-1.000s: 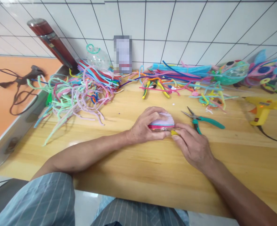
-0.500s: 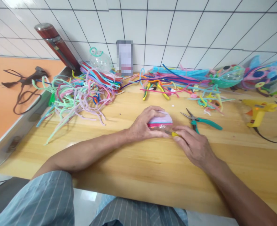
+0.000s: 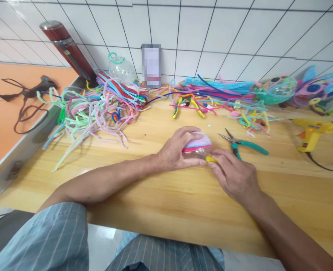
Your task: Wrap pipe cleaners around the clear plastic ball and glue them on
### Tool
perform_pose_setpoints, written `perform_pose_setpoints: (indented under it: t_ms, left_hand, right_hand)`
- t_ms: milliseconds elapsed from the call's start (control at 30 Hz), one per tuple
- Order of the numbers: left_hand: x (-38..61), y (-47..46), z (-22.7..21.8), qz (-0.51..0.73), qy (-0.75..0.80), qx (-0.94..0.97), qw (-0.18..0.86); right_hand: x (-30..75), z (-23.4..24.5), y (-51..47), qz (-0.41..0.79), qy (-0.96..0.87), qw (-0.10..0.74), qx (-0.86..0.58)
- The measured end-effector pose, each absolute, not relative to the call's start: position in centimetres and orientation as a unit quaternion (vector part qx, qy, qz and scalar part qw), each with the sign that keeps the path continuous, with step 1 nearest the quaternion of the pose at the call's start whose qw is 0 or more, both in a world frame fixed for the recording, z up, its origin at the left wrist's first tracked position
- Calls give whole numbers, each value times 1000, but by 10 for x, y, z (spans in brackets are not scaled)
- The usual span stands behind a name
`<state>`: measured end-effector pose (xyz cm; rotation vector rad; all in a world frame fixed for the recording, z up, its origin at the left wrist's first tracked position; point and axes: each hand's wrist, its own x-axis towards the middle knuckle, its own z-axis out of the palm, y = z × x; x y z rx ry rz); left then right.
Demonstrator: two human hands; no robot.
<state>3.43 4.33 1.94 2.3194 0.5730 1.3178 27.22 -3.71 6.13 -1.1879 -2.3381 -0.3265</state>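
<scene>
My left hand (image 3: 175,149) is wrapped round a clear plastic ball (image 3: 194,154) whose top is covered by rows of lilac, light blue and pink pipe cleaners. Between the fingers and thumb of my right hand (image 3: 236,171) is a yellow-handled tool (image 3: 211,159) with a thin metal tip. That tip meets the lower right side of the ball; its exact end is hard to make out. Just beyond my right hand lie needle-nose pliers (image 3: 249,146) with teal handles, their jaws slightly apart.
Loose pipe cleaners (image 3: 81,120) heap at the left, and more bundles (image 3: 220,84) lie along the wall. Yellow-handled pliers (image 3: 197,108), a yellow glue gun (image 3: 310,135), a phone (image 3: 151,66), a brown flask (image 3: 69,51) and a decorated ball (image 3: 281,90) stand or lie around the table.
The ball has tilted a little and shifted slightly right in my left hand's grasp. My right hand keeps the yellow-handled tool against it. The whole view has moved slightly.
</scene>
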Motion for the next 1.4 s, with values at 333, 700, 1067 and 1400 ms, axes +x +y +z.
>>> perform_pose_setpoints:
  t_ms: [333, 700, 1067, 1400]
  left_hand:
    - [36, 41, 19, 480, 215, 828, 193]
    - [30, 41, 19, 506, 264, 804, 169]
    - [35, 36, 18, 481, 295, 820, 95]
    - [44, 36, 15, 506, 275, 818, 10]
  right_hand:
    - [282, 60, -39, -84, -859, 249, -439]
    - [293, 41, -30, -70, -799, 244, -545]
    - [263, 62, -30, -29, -797, 341, -497]
    - [233, 83, -28, 138, -696, 363, -604]
